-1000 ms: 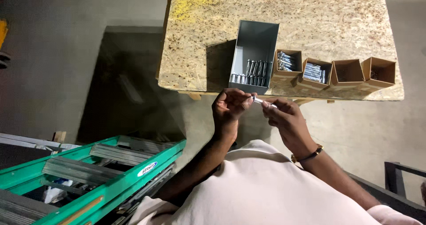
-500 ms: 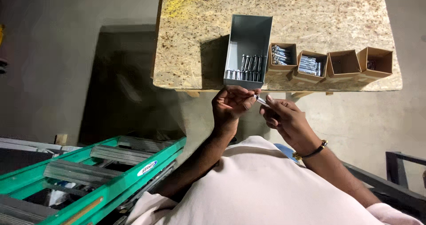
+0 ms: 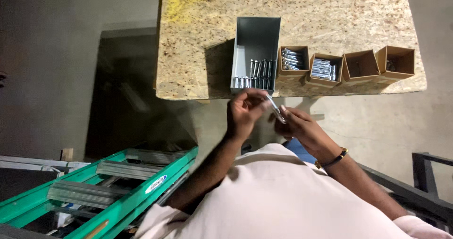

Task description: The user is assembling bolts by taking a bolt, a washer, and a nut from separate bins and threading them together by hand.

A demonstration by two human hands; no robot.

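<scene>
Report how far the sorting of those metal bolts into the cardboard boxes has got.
Done: two small cardboard boxes beside the grey metal bin already hold metal pieces. In hand: the left hand and right hand together hold one bolt just off the table edge. Left: bolts remain in the bin, one box looks empty, and the last holds almost nothing.

— From where is the scene seen?
— A single view is given, taken from the person's head and aimed steeply down over the chest.

— How near is it held?
— The left hand and right hand are caught close, just off the near edge of the surface. The floor and a green ladder are taken in beyond its left edge.
</scene>
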